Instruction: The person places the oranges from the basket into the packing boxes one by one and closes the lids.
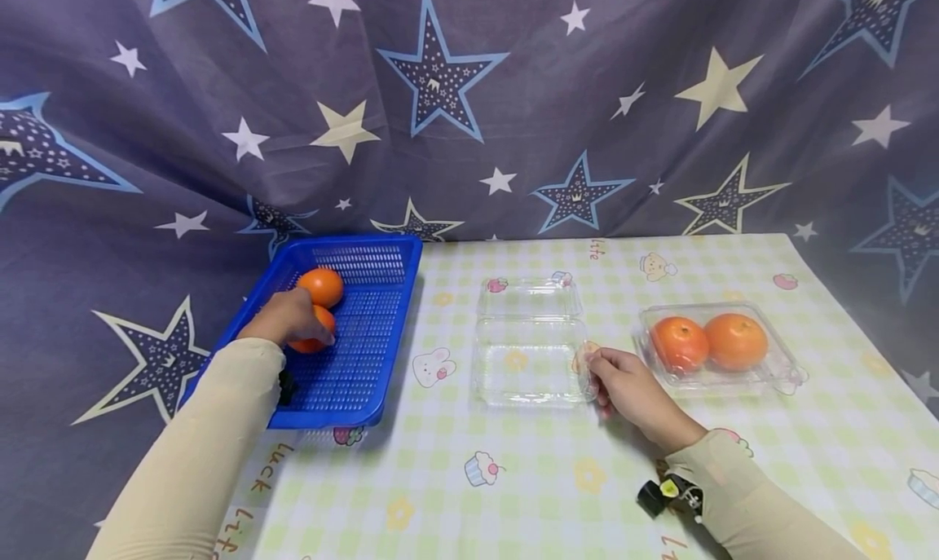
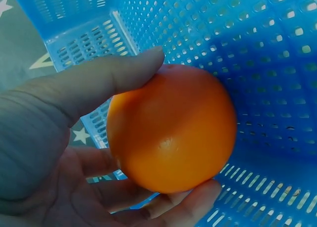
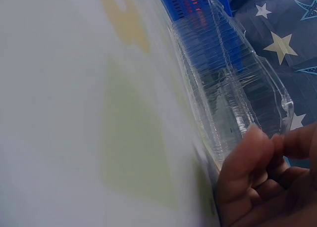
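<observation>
1. Head view: The left hand (image 1: 288,315) reaches into the blue basket (image 1: 330,417), which stands along the left edge of the surface (image 1: 528,511), towards its back corner. Its fingers curl round the nearer orange (image 1: 309,346), inside the basket; the farther orange (image 1: 323,285) lies just behind it, towards the back edge.

2. Head view, middle and right: The right hand (image 1: 631,389) pinches the right side of the open clear container (image 1: 528,364), near its front corner. This container lies in the middle of the surface, its lid (image 1: 531,299) folded back towards the back edge. Near the right edge of the surface is the filled clear container (image 1: 773,374), with two orange fruits (image 1: 736,341) side by side in it. Black wrist gear (image 1: 671,495) sits at the right sleeve (image 1: 741,478). A star-patterned cloth (image 1: 279,55) hangs along the back edge.

3. Left wrist view: The thumb presses the top of the nearer orange while the other fingers, slightly spread, bend round its lower side. Perforated basket walls surround it; whether the fruit touches the basket's floor I cannot tell.

4. Right wrist view: Thumb and forefinger pinch the near end of the open clear container's rim, the remaining fingers curled below. The blue basket shows beyond the ribbed plastic.
</observation>
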The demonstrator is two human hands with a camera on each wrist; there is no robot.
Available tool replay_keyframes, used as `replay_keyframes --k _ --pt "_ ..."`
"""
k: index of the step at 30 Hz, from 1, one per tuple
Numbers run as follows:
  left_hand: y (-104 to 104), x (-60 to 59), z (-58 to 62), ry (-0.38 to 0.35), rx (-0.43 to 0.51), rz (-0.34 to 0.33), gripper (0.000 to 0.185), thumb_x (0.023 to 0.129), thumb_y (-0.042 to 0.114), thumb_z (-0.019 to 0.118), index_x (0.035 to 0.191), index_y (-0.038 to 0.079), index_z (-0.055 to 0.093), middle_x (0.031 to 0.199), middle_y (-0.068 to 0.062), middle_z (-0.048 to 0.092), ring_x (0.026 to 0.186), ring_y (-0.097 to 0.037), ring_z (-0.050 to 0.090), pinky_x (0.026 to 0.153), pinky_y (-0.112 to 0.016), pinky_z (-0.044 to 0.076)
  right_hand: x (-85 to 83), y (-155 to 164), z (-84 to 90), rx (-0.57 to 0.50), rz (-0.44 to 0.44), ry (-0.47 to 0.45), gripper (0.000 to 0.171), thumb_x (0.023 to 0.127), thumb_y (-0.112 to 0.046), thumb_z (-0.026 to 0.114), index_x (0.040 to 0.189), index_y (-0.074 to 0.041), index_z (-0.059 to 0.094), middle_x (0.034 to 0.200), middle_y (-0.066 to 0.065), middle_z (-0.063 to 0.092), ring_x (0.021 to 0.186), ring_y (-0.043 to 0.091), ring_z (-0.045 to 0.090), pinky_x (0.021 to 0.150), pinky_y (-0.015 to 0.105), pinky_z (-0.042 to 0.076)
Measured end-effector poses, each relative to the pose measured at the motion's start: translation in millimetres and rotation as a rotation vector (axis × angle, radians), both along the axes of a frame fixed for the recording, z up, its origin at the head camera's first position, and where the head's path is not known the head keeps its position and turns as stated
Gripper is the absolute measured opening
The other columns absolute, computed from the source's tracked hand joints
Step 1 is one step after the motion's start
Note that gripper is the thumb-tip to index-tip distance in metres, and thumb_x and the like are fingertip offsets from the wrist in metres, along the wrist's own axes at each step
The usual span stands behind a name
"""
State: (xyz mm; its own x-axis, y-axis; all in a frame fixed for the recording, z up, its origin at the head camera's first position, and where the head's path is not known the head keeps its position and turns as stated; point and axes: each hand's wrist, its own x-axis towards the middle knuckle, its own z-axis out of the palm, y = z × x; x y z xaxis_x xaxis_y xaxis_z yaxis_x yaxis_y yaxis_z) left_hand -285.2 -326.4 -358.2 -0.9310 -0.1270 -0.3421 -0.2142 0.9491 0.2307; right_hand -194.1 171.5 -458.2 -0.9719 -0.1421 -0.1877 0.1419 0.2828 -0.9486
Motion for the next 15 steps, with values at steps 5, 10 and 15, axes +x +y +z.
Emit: replay_keyframes --k 5,10,15 --pt "1.2 0.9 1.6 -0.043 0.016 0.016 0.084 0.078 0.029 0.09 0.136 -0.014 0.047 0.125 -0.033 0.058 0.103 -0.043 0.06 0.094 -0.059 0.052 0.7 -0.1 0.3 -0.002 0.003 0.005 0.033 0.109 -0.022 0.045 0.094 0.005 0.056 0.068 0.005 0.052 0.055 0.015 0.05 0.05 0.031 0.049" --pt "2.4 2.7 3.6 -0.059 0.016 0.01 0.075 0.078 0.026 0.086 0.132 -0.011 0.051 0.119 -0.03 0.06 0.098 -0.04 0.06 0.088 -0.053 0.054 1.1 0.2 1.2 0.0 0.004 0.009 0.033 0.109 -0.022 0.046 0.093 0.005 0.056 0.067 0.005 0.052 0.056 0.016 0.05 0.05 0.031 0.049" --pt "5.9 4.4 6.8 -0.072 -0.001 0.002 0.072 0.078 0.026 0.084 0.13 -0.011 0.051 0.116 -0.028 0.06 0.097 -0.039 0.059 0.087 -0.051 0.053 1.3 0.4 0.4 -0.005 0.002 0.006 0.033 0.108 -0.022 0.046 0.093 0.005 0.056 0.068 0.005 0.052 0.055 0.016 0.05 0.05 0.031 0.049"
